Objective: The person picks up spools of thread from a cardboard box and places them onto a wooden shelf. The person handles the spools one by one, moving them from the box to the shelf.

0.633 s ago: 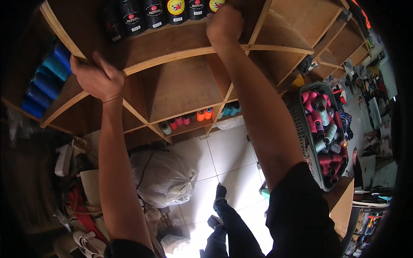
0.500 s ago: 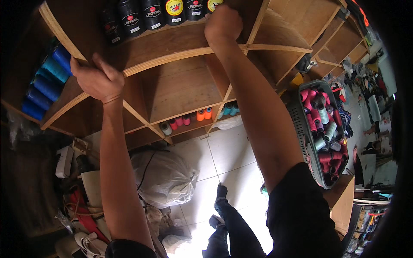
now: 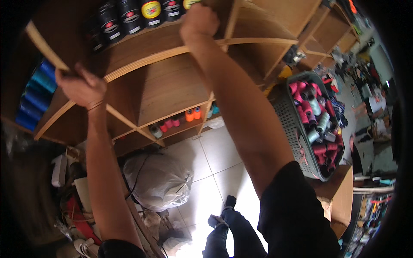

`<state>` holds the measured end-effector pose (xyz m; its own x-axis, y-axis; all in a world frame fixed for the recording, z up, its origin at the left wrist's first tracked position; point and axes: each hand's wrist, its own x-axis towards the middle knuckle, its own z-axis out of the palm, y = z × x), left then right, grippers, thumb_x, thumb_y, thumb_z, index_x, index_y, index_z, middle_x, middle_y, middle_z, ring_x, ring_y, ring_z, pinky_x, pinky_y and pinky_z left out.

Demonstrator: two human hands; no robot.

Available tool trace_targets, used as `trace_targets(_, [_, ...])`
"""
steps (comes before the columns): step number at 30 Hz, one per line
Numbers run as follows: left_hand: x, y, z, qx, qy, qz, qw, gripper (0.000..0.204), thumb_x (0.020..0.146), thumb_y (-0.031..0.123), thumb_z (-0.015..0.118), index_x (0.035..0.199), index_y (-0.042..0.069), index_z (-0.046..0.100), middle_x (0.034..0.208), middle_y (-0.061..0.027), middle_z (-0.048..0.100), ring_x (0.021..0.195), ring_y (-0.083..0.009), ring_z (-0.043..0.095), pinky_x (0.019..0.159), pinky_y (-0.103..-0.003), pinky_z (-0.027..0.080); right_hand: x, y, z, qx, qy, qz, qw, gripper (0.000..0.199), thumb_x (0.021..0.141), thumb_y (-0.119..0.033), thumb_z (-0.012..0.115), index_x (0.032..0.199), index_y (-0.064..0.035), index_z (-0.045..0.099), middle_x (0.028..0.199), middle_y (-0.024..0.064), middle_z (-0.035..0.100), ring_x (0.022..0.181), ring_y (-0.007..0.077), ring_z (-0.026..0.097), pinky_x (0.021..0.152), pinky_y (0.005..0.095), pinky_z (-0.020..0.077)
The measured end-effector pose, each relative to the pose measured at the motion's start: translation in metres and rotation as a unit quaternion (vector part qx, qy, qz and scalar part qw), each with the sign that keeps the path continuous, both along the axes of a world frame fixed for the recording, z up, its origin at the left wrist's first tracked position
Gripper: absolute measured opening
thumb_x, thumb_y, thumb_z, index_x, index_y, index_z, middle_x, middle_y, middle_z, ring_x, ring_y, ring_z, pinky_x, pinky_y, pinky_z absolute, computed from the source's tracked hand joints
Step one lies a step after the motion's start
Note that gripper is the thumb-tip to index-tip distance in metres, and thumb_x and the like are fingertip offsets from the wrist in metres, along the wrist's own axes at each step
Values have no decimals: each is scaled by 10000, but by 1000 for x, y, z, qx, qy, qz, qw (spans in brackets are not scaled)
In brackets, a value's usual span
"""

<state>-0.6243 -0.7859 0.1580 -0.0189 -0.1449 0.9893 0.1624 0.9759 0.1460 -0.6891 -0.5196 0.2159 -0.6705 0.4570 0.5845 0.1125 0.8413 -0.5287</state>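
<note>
My left hand (image 3: 84, 87) is closed around the front edge of a wooden shelf divider (image 3: 46, 46), thumb pointing up. At the top, my right hand (image 3: 200, 25) is closed at the right end of a row of black thread spools (image 3: 130, 16). It covers most of a spool with a yellow label (image 3: 191, 3); its fingertips are hidden behind the hand. The row stands upright on the wooden shelf (image 3: 146, 60). Blue thread spools (image 3: 36, 95) lie stacked in the compartment left of my left hand.
Lower down, pink and orange spools (image 3: 189, 115) stand in a compartment. A grey plastic basket (image 3: 282, 124) heaped with spools sits at the right on a cardboard box (image 3: 342, 193). A stuffed clear plastic bag (image 3: 157, 180) rests on the tiled floor (image 3: 202, 163) by my legs.
The view has turned, so shelves, basket and both hands appear farther left. Both hands keep their places on the shelf. My feet stand closer together.
</note>
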Motion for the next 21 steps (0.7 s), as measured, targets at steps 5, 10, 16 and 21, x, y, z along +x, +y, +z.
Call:
trace_targets(5, [-15,-49,-19,-83,-51,75,993,540,1006,298,498,1167,-217,507,1191,-398,542,1153,-501,525,1024,-510,420,125,-1,-41,62,157,164,972,207,944,-210,602,929,-6,632,771,198,663,673,372,667,597,467,520])
trace_targets(10, [-56,-93,-45,-116,-66,150,980,551,973,395,561,1120,-136,556,1049,-285,600,937,-430,620,819,-506,516,401,90,-144,-63,-139,301,941,281,932,-233,639,1145,-51,658,817,155,671,762,338,661,705,466,522])
trace_targets(16, [-48,-137,-77,-84,-147,244,955,745,842,656,621,1065,-54,584,961,-200,608,871,-386,632,702,-504,525,752,189,-229,-216,-462,86,856,210,915,-242,595,874,-45,655,821,179,674,786,377,675,733,487,545])
trace_targets(21, [246,133,-264,203,-408,-285,843,391,908,343,622,1037,-26,605,996,-178,630,913,-301,627,787,-422,538,930,209,-171,-291,-422,-203,834,244,939,-249,563,833,-62,677,705,184,675,688,381,688,653,489,543])
